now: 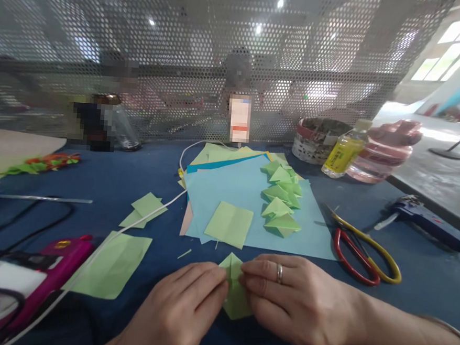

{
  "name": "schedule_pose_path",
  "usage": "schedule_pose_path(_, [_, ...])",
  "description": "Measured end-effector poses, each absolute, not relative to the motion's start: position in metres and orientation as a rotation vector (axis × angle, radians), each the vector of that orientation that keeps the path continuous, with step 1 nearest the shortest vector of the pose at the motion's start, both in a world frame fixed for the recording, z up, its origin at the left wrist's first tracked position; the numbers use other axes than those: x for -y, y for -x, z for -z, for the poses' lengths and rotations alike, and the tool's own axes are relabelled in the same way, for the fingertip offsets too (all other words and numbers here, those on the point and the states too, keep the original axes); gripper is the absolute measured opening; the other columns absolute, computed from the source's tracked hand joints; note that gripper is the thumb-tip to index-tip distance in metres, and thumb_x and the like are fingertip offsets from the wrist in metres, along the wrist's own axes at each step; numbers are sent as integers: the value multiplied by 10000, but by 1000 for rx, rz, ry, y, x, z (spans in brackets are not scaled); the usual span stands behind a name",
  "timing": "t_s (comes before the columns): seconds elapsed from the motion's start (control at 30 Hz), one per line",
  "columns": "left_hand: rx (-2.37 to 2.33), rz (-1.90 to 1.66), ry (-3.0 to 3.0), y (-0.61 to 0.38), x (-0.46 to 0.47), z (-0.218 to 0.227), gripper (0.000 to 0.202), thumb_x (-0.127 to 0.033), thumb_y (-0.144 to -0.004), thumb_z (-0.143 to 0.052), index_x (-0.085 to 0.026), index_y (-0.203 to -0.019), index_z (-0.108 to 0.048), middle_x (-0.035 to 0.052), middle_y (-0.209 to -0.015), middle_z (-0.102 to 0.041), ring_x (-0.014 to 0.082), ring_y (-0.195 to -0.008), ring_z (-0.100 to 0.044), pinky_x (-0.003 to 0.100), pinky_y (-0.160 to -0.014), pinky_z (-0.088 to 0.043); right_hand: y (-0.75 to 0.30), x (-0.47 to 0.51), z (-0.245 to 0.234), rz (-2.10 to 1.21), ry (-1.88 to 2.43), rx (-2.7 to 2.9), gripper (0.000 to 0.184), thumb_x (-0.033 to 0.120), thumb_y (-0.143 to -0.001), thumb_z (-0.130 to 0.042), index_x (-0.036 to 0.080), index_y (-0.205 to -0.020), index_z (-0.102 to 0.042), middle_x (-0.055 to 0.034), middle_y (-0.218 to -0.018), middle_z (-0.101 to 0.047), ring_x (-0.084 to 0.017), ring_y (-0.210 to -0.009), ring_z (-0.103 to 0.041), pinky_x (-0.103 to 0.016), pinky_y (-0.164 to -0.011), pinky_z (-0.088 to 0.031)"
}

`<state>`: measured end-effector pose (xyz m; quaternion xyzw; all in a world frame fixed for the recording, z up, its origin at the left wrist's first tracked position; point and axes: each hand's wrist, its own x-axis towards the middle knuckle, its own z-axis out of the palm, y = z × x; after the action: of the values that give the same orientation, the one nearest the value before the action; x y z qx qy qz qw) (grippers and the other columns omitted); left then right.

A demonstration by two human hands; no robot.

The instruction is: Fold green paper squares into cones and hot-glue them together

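A small green paper piece [234,293] with creases lies near the table's front edge, between my two hands. My left hand [183,300] grips its left side with the fingers closed together. On its right side my right hand [296,295], with a ring on one finger, presses the paper with closed fingers. The thumbs are mostly hidden. Just beyond, a creased green paper square [229,224] rests on light blue sheets [229,185]. A row of folded green paper pieces [282,200] stands on the right part of those sheets.
Scissors [366,250] with red and yellow handles lie at right, beside a glue gun [435,221]. A drink bottle [344,151] and a pink jug [385,152] stand behind. A white cable [131,226] crosses green sheets [109,266] at left. A perforated metal screen [183,59] closes the back.
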<state>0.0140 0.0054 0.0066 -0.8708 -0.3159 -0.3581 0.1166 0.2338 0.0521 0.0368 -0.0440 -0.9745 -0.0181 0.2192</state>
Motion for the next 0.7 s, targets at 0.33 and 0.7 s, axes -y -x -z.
schedule_pose_path(0.33, [914,1147,2574,-17,-1,0,342,-25,-872,-359,-133,-864,-683,69,-771,-668,182,-719,-660,306,-666,-569,-235,-70,-46,-695,277,2724,204,33,-883,-505,133,-940,-673,-98,-995,-704,-192,-980,-623,-337,-883,-519])
schedule_pose_path(0.7, [981,1153,2588,-21,3,20,394,-125,-956,-311,-177,-785,-663,28,-648,-584,148,-609,-619,237,-555,-538,-227,-67,-42,-1029,579,2495,76,134,-885,-650,148,-821,-688,-40,-883,-696,-140,-894,-621,-276,-857,-486])
